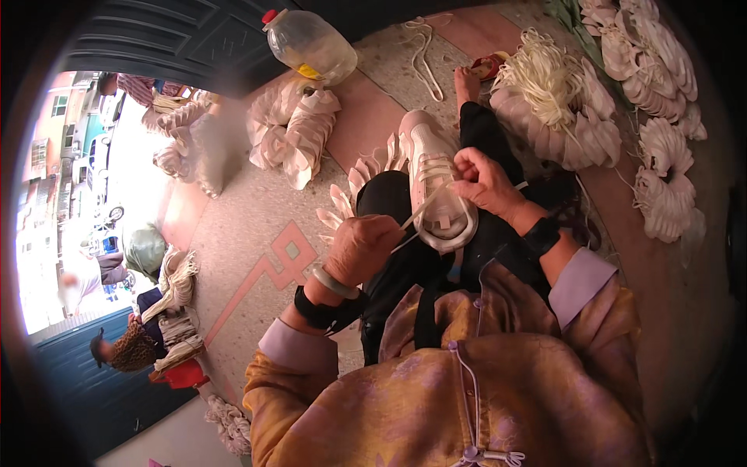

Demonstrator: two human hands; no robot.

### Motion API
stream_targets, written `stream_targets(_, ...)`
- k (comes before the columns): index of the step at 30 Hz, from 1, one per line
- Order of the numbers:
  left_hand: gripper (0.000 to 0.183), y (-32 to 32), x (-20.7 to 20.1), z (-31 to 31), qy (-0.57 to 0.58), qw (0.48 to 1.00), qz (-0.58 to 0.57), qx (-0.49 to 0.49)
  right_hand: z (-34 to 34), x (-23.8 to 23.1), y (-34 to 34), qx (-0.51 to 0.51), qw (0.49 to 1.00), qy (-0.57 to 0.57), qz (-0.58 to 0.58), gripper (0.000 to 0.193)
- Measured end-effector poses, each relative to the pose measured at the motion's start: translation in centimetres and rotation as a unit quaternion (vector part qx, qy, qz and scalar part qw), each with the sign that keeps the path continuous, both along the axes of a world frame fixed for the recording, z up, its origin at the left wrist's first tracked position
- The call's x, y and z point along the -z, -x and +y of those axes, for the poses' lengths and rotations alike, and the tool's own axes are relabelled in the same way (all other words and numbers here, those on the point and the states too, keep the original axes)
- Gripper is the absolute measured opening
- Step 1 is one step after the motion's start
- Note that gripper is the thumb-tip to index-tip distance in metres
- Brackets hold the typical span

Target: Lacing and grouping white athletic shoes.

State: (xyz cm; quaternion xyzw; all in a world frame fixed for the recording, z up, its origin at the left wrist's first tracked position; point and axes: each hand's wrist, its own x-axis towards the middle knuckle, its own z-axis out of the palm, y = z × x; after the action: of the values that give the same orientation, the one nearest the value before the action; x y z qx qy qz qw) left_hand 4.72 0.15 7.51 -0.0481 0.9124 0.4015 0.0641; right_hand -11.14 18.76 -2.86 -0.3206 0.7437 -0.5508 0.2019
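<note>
Gold-purple patterned jacket (405, 389) nearest. Pale-pink lace-up shoe (424, 144) sits on black-trousered lap; likely light, flexible, best braced at heel. Left hand (363, 247) clenches flat cream fabric lace (427, 206); right hand (489, 185) pinches it.

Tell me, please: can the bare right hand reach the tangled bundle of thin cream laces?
Probably yes, over the black-trousered leg to the bundle, but the right hand pinches a flat pale lace.

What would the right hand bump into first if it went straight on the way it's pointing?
Probably the pale shoe, just ahead of the right hand, though this picture doesn't clearly show how high the hand is above it.
</note>
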Motion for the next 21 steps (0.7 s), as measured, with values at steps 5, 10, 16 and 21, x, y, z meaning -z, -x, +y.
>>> stream_targets(5,0.004,1.8,-4.8,2.0,-0.016,0.996,0.074,0.056,-2.7,-4.3,-1.5,-0.050,0.972,0.152,0.175,0.023)
stream_targets(10,0.007,2.7,-6.2,1.2,-0.224,0.972,0.061,-0.041,-1.6,-10.2,-2.1,-0.242,0.921,0.107,-0.285,0.029)
stream_targets(16,0.010,2.1,-2.2,0.3,-0.328,0.934,-0.020,-0.139,3.8,-14.2,3.5,-0.123,0.899,0.281,-0.314,0.029)
stream_targets(21,0.010,2.6,2.6,0.9,-0.307,0.938,-0.023,-0.162,7.8,-17.0,7.5,-0.083,0.887,0.368,-0.267,0.029)
